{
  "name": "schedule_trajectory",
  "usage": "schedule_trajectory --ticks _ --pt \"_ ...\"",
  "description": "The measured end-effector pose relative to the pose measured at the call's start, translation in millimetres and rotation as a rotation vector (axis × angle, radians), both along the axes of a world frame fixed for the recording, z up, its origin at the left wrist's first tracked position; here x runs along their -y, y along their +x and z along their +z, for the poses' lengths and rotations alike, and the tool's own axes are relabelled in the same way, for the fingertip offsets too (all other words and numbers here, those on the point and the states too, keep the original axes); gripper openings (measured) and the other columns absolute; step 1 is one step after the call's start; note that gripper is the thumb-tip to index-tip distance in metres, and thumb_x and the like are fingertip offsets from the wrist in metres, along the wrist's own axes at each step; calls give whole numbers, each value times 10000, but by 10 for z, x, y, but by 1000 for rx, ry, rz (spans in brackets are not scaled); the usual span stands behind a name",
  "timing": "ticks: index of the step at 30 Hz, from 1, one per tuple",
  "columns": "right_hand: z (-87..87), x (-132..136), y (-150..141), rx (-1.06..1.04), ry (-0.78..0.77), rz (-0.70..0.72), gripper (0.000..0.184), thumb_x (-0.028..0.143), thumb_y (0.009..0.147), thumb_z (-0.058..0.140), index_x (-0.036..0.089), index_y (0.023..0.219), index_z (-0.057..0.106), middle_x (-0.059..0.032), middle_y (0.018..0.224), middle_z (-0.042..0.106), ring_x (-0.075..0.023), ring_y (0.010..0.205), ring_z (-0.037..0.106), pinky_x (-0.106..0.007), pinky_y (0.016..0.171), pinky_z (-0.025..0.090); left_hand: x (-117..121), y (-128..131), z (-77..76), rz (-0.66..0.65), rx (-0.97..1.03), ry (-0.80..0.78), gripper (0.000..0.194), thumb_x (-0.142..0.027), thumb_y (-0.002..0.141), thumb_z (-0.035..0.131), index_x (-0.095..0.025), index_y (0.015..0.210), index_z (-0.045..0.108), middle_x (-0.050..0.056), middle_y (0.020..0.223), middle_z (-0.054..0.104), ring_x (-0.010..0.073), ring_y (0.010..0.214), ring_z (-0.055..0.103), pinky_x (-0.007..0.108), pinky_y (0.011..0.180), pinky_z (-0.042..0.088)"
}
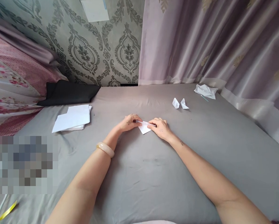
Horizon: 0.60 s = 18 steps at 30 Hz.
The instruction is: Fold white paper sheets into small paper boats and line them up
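Note:
Both my hands rest on a grey sheet (141, 174) at the middle of the view. Between them lies a small folded white paper (144, 127). My left hand (129, 122) pinches its left edge with curled fingers; a pale bangle (105, 149) sits on that wrist. My right hand (160, 127) presses and pinches the paper's right edge, fingers closed on it. The paper lies flat on the sheet, partly hidden under my fingertips.
A stack of white sheets (71, 118) lies to the left. Two small folded paper pieces (180, 103) sit to the back right, and crumpled white paper (205, 91) lies by the curtain. A black cushion (68, 92) is at the back left. A yellow strip (6, 212) lies bottom left.

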State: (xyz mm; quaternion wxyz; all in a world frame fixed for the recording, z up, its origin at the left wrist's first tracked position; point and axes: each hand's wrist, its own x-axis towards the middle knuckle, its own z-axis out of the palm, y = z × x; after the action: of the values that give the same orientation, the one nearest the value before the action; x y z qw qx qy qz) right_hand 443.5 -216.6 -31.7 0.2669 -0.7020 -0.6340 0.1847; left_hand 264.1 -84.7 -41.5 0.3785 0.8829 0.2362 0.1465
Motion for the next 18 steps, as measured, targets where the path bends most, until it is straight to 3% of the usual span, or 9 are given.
schedule_trajectory --ticks 7,18 --pt "-78 18 18 62 91 54 141 257 883 587 285 934 715 -18 948 660 -196 949 523 -357 868 334 -29 -16 -36 -41 -6 163 223 -393 857 575 -237 859 734 52 972 667 211 981 544 394 957 364" --pt "-39 96 -17 281 198 179 221 224 950 483 253 991 698 -41 915 618 -186 882 487 -318 787 358 72 -85 122 -185 -70 461 318 -262 960 394 -217 981 707 87 985 654 208 929 526 344 852 412"
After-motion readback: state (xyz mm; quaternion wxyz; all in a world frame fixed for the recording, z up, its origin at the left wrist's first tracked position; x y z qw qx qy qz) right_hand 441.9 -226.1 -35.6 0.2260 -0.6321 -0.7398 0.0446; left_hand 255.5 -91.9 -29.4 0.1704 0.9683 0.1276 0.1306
